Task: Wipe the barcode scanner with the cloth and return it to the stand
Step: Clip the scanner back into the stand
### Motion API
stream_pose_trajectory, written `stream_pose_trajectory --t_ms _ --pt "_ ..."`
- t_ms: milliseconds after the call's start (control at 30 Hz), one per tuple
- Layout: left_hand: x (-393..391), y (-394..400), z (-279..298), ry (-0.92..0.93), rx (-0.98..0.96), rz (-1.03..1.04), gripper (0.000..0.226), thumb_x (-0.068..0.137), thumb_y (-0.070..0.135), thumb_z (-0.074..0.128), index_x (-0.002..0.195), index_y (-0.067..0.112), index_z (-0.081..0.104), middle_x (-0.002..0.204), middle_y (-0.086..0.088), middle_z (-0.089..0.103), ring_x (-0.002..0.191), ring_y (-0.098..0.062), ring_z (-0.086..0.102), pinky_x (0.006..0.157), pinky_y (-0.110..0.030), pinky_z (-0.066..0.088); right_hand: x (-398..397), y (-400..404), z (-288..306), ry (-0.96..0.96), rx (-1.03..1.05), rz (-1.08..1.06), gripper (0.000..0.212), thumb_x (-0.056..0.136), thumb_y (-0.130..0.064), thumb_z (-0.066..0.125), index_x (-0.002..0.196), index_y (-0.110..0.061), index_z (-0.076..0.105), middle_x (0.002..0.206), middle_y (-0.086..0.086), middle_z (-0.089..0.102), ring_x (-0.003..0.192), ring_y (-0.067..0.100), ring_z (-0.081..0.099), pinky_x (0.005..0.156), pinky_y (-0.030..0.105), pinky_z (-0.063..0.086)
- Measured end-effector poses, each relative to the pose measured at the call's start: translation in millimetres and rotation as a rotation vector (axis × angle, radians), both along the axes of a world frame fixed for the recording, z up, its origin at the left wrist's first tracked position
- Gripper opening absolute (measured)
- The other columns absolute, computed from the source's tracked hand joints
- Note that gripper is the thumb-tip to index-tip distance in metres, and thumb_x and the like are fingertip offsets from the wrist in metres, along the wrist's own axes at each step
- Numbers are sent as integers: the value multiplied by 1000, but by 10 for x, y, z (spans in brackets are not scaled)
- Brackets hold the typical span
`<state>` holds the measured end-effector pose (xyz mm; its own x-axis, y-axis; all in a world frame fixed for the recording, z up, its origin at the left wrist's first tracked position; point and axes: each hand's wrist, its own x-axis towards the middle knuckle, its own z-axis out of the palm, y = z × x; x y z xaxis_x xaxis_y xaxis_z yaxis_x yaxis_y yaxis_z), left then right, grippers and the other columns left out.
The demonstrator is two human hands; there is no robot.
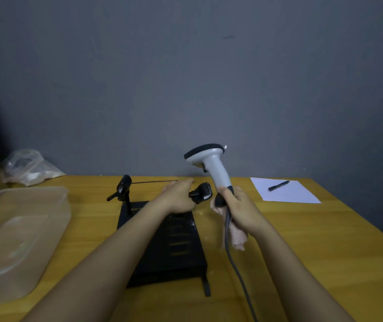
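Right hand (237, 206) wrapped around the lower grip of the barcode scanner (211, 163), fingers curled tight. Scanner held upright above the yellow wooden table (302, 240), off the stand, white body with black-rimmed head at top, head facing left. Pale pink cloth (238, 235) bunched in the same right hand, pressed against the bottom of the grip and hanging below the palm. Grey cable (232, 259) dropping from the grip's base, running down past the cloth toward the near table edge.

Left hand (177, 197) reaching forward, palm down, fingers pinching the black cradle head of the stand (201, 192). Cradle tilted, just left of the scanner's grip, apart from it by a small gap. Exact finger placement on the cradle hidden behind the hand.

Black flat base (174, 247) beneath both forearms, with a row of slots along its top, sitting on the table. Small black clip-like fixture on a thin post (123, 188) at the base's far left corner, with a thin rod running right from it toward the left hand.

Clear plastic container (16, 235) at left on the table. Crumpled plastic bag (26, 167) behind it near the wall. White sheet of paper (283, 190) at far right, with 1 black pen (279, 185) lying on it. Grey wall (186, 77) behind the table.
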<state>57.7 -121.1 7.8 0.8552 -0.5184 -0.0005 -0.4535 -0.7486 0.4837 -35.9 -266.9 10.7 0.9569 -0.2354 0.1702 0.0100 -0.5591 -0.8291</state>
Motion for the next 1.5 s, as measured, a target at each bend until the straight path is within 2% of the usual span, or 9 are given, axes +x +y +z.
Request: stream_pose_trajectory --t_ms 133,267,533,767,833,967,1167,1300,1500 --pt "93 -88 -145 -82 114 17 52 76 37 70 118 14 51 110 -5 61 102 -26 59 79 -38 50 6 3 -79 -1 77 -35 33 96 -38 42 77 -13 51 81 8 46 65 16 45 60 29 35" --pt "74 -141 -292 -236 41 19 16 85 16 58 97 8 53 95 -11 60 90 -28 59 65 -33 40 7 5 -107 1 61 -31 33 97 -40 41 77 -15 53 83 6 48 67 14 46 61 27 34" --pt "52 -136 -490 -267 -119 -22 13 86 11 54 90 11 41 87 -6 46 79 -20 45 64 -31 36 -11 52 -252 -12 49 -43 29 97 -37 42 78 -18 52 86 5 47 67 12 47 59 25 35" --pt "5 -134 -523 -299 -137 -33 11 88 10 49 89 13 38 88 -3 42 83 -20 45 65 -29 35 -11 168 -366 -27 -36 -75 30 97 -35 42 79 -13 52 89 5 45 64 7 48 51 10 39" --pt "17 -132 -532 -291 -138 -41 10 89 10 47 89 13 38 89 -3 41 83 -19 43 65 -29 33 27 217 -436 -2 -58 -76 34 96 -39 43 85 -9 53 92 6 46 68 10 51 57 14 44" --pt "51 -102 -527 -296 -103 -83 12 90 13 47 89 15 36 92 -3 42 88 -19 44 68 -29 34 100 253 -508 99 -117 -81 41 92 -50 41 93 -10 52 99 7 47 87 23 54 78 45 50" --pt "92 -27 -467 -296 -32 -159 13 89 14 48 87 14 35 87 -4 43 80 -20 43 63 -32 34 59 276 -402 122 -216 -49 42 91 -48 43 73 -12 55 98 9 49 84 27 53 75 43 47" --pt "64 25 -449 -417 24 -119 14 89 22 50 95 11 42 95 -9 53 90 -29 53 65 -35 37 -29 270 -358 13 -184 -31 51 87 -58 47 58 -16 46 70 4 47 70 16 45 60 35 39" --pt "-88 -7 -357 -452 188 44 34 89 30 52 114 8 46 119 -13 53 110 -32 51 80 -39 41 -176 155 -298 -33 -187 -153 47 83 -67 40 66 -26 56 96 8 56 102 21 50 84 37 42"
